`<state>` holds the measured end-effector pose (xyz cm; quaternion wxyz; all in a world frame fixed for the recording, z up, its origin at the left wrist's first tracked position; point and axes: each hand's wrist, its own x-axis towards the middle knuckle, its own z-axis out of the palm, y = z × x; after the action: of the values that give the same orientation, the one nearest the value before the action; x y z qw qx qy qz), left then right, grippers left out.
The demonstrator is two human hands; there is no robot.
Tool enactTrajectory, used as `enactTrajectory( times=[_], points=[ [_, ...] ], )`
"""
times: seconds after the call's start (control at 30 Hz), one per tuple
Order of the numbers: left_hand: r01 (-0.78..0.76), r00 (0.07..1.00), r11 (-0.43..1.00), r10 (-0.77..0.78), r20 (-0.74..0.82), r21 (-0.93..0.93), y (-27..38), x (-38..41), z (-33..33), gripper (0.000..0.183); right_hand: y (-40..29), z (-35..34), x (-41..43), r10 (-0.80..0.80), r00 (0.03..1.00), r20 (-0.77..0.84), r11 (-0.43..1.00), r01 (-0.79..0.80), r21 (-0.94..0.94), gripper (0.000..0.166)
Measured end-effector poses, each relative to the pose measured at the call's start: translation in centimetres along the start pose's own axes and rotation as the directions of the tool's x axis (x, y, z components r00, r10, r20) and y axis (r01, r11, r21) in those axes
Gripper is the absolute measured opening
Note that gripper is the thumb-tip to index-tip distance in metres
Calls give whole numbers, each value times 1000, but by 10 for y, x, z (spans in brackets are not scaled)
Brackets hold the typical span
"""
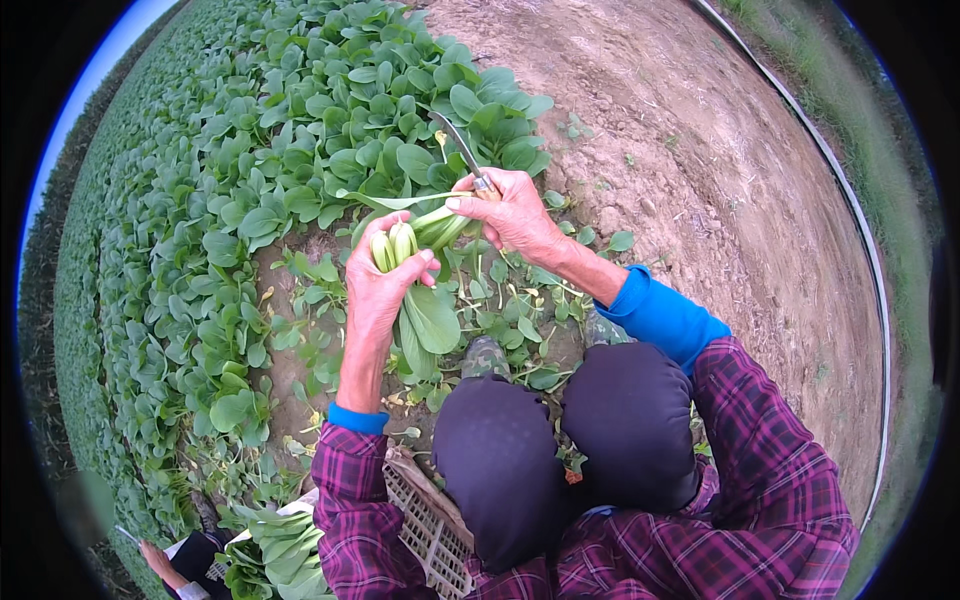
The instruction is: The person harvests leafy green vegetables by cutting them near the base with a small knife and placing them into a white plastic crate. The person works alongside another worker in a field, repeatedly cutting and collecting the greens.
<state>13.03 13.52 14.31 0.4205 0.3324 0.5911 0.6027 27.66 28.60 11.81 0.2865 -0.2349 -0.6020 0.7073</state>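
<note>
My left hand [390, 262] is closed around small heads of leafy greens with pale green stalks [394, 247], their broad leaves [429, 322] hanging below the palm. Close beside it on the right, my right hand [510, 214] holds a curved knife [459, 144] by its wooden handle, the blade pointing up and left. The same hand grips another bunch of pale stalks [442, 225] between thumb and fingers, with one long leaf stretching left from it.
Dense rows of leafy greens [300, 135] grow at left and ahead. Bare soil [712, 187] lies right, bordered by a pale hose or pipe [862, 202]. Cut leaves litter the ground. A plastic crate [431, 536] and harvested greens [285, 551] are lower left, near a co-worker's hand [159, 562] holding a tool.
</note>
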Motion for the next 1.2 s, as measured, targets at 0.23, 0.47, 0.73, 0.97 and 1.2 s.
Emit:
enactTrajectory(
  times=[0.23,0.47,0.73,0.97,1.2],
  points=[
    [-357,893,732,449,-17,580,57,-28,-35,48,-57,73,3,-26,984,176,999,30,-22,25],
    [-321,886,475,455,84,819,95,-54,-61,45,-101,127,-6,126,977,171,991,-133,30,15],
    [-301,893,379,433,120,875,139,-106,-88,36,-136,167,-23,155,921,357,985,-170,12,17],
    [-234,876,68,448,180,970,150,-165,-113,38,-130,208,-39,46,871,490,997,-72,35,17],
    [-142,848,-219,475,233,965,181,-246,-127,44,-109,225,-51,-71,899,433,997,60,40,7]
  ],
)
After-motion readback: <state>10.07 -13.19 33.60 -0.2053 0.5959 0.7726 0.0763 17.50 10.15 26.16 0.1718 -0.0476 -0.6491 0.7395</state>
